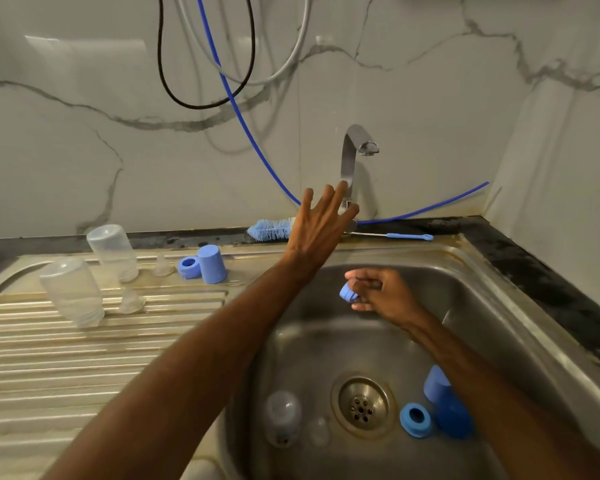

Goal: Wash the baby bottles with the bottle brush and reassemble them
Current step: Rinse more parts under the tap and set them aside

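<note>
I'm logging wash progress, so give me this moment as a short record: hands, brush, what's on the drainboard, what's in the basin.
left hand: fingers spread, at the tap
right hand: pinches a blue ring over the basin
bottle brush: lying behind the tap, untouched
drainboard: two upturned bottles, two teats, ring, cap
basin: bottle, teat, ring, two blue caps

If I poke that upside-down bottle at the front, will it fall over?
Probably, yes. The front bottle stands tall on its mouth on the ridged drainboard and looks tilted, so a poke could tip it. It looks like empty clear plastic, so likely light and unlikely to break. Once down, its round body may roll.
</note>
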